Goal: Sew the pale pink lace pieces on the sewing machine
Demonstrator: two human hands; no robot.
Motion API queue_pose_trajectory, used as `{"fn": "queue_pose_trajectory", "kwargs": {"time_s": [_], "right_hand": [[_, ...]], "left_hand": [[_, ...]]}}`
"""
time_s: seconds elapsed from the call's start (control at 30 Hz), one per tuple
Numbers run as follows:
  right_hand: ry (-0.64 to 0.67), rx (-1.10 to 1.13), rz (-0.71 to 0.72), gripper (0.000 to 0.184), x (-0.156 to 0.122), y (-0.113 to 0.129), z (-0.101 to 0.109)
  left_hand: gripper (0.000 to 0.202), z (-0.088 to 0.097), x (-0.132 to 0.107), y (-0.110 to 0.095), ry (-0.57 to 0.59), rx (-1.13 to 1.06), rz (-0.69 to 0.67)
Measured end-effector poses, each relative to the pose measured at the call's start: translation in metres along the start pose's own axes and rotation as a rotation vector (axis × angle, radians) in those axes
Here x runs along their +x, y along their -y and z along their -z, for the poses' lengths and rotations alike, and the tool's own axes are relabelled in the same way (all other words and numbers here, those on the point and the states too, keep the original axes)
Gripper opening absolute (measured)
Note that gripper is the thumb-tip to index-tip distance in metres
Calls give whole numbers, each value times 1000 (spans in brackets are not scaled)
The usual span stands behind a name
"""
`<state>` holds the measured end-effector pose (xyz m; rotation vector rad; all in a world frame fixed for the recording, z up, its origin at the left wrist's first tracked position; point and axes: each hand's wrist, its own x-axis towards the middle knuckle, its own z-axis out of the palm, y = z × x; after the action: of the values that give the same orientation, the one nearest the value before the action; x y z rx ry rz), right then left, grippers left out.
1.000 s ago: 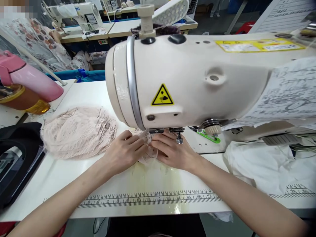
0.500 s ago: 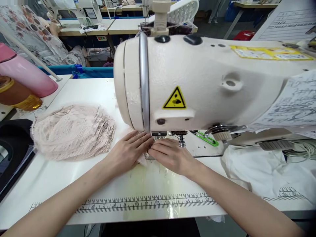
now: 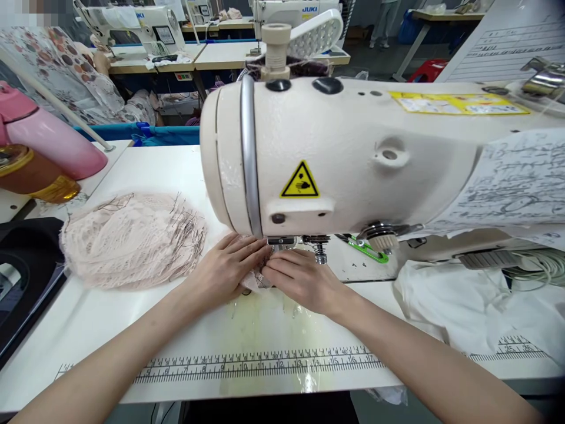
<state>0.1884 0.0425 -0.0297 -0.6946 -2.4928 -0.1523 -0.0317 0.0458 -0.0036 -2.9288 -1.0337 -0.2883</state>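
A small piece of pale pink lace fabric (image 3: 255,281) lies at the needle area, under the head of a white sewing machine (image 3: 335,147). My left hand (image 3: 226,266) is on its left part, fingers close together and pressing it; the thumb is partly hidden. From the right, my right hand (image 3: 304,280) meets it with bent fingers pressed together at the fabric's edge. Both sets of fingertips nearly touch, just in front of the presser foot (image 3: 281,242). The needle itself is hidden. Left of my left hand rests a pile of pink lace pieces (image 3: 132,241) with dark thread ends.
Green-handled thread snips (image 3: 368,252) lie right of the needle area. White cloth (image 3: 450,300) is bunched at the right. A pink bottle (image 3: 53,138) and an amber jar (image 3: 37,176) stand left. A printed ruler (image 3: 265,362) runs along the front edge. Another person's patterned sleeve (image 3: 66,70) shows behind.
The view has shifted slightly, so the machine head appears lower and further left. Both hands stay at the needle area; a bit more of the lace shows between them.
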Motion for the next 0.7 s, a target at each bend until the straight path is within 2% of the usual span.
{"fn": "queue_pose_trajectory", "kwargs": {"time_s": [0.17, 0.5, 0.7], "right_hand": [[29, -6, 6, 21, -1, -5, 4], [51, 67, -51, 21, 0, -12, 3], [21, -68, -139, 17, -1, -12, 9]], "left_hand": [[66, -2, 0, -1, 23, 13, 26], [56, -7, 1, -6, -39, 73, 29], [49, -6, 0, -7, -60, 102, 10]]}}
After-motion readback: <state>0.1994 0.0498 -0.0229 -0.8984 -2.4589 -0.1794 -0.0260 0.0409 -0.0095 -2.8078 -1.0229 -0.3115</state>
